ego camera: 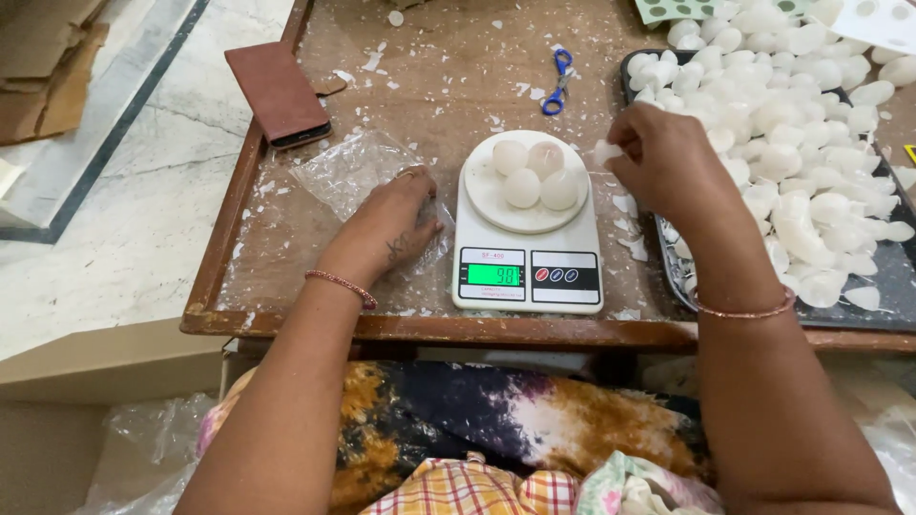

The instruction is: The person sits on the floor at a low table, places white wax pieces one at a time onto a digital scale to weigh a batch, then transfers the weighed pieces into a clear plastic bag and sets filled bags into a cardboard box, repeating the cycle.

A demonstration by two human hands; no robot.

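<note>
A small white kitchen scale with a lit green display stands near the table's front edge. Several white dome-shaped pieces lie on its round pan. My left hand rests flat on a clear plastic bag just left of the scale. My right hand hovers to the right of the pan, fingers pinched on one white piece. Under that hand, a black tray holds a large heap of the same white pieces.
Blue-handled scissors lie behind the scale. A brown wallet-style phone case sits at the far left of the wooden table, which is strewn with white flakes. Cardboard and plastic lie on the floor at left.
</note>
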